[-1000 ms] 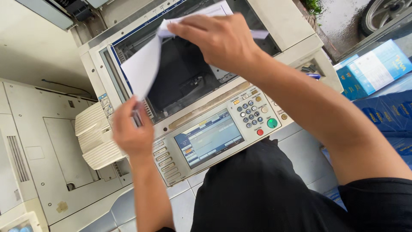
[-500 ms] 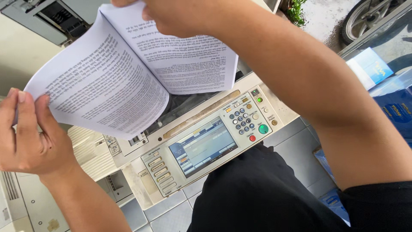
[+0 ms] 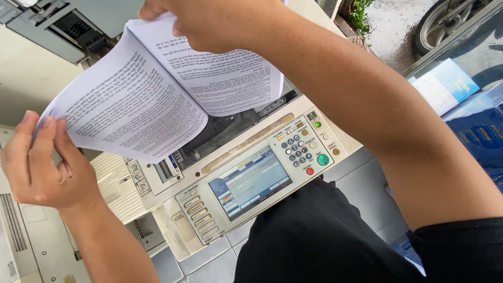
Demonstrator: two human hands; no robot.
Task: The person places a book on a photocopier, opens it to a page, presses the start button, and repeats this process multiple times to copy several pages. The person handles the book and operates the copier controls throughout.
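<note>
Partly cropped, right hand point(image 3: 220, 23) hides printed sheets' point(image 3: 157, 89) top edge.

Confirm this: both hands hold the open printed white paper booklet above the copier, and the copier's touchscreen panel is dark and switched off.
Not quite. The head view shows the touchscreen panel lit, with a display on it, not dark. The rest holds: the left hand and right hand hold the open printed white paper booklet above the beige copier.
</note>
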